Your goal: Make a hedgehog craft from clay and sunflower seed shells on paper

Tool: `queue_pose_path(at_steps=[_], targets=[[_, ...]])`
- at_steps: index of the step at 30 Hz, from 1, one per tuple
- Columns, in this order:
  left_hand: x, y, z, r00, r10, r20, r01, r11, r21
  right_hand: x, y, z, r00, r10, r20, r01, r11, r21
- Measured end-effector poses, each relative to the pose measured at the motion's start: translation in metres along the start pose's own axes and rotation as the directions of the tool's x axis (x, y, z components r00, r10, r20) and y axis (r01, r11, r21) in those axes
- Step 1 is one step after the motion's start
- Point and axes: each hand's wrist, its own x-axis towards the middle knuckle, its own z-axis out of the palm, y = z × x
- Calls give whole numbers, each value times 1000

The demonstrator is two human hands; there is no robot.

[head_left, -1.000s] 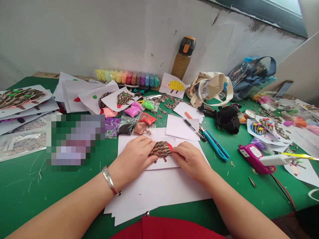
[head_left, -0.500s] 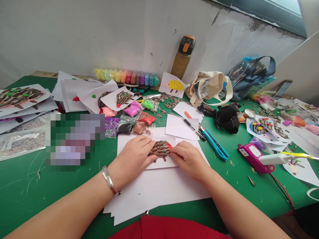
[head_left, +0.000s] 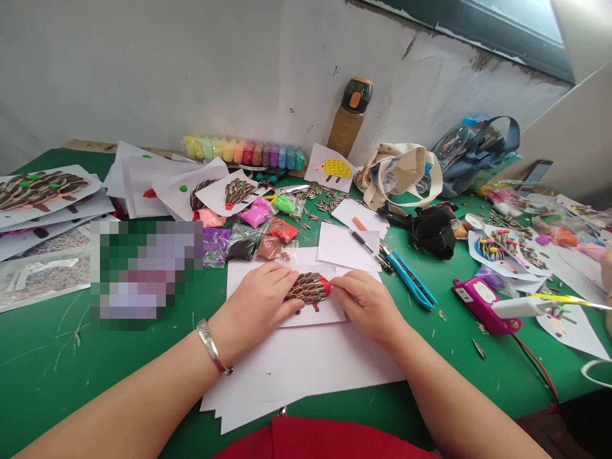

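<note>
A seed hedgehog (head_left: pixel 306 290) lies on a white card, with striped sunflower seeds for its back, a red clay head (head_left: pixel 326 285) and brown feet. My left hand (head_left: pixel 262 294) rests flat over the card's left side, its thumb apart from the fingers and beside the seeds. It holds nothing. At the right, my right hand (head_left: pixel 367 305) has thumb and forefinger pinched together at the pointed tip of the red head. Whatever lies between those fingertips is hidden. Beneath the card is a stack of white paper (head_left: pixel 306 370).
Clay packets (head_left: pixel 241 242) lie just beyond the card. A blue utility knife (head_left: pixel 408 277) and black pen (head_left: pixel 366 242) are to the right, near a magenta device (head_left: pixel 485 306) with a cord. A bottle (head_left: pixel 349 118) stands by the wall. Part of another person's hand (head_left: pixel 607 271) shows far right.
My right fingertips have shifted slightly right, from over the hedgehog's face to its tip, so more red clay shows. My left hand stays in place. The view has tilted slightly.
</note>
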Motion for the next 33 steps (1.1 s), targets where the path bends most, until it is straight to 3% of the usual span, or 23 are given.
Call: queue_pose_path(at_steps=[9,16,18,25,29,33], targets=[[1,1,-5,999,-26,18,27,998,-50,11,-6,-10,1000,-4,18,4,999,-41],[-1,2,-7,998,-51,24,52,997,-62,72,5,-28,991,95,92,-66,957,-283],[-1,1,-5,999,-44,19,45,998,-51,96,7,-25,985,143,96,-98,922,-376],[1,-2,-3,998,-55,23,56,997,-49,157,-2,3,974,144,175,-53,894,-444],[-1,-2,-2,998,-55,31,56,998,-38,170,-2,19,965,156,212,-42,886,-462],[-1,-2,-3,997,-60,45,62,998,-31,167,-6,20,962,139,234,-24,899,-437]])
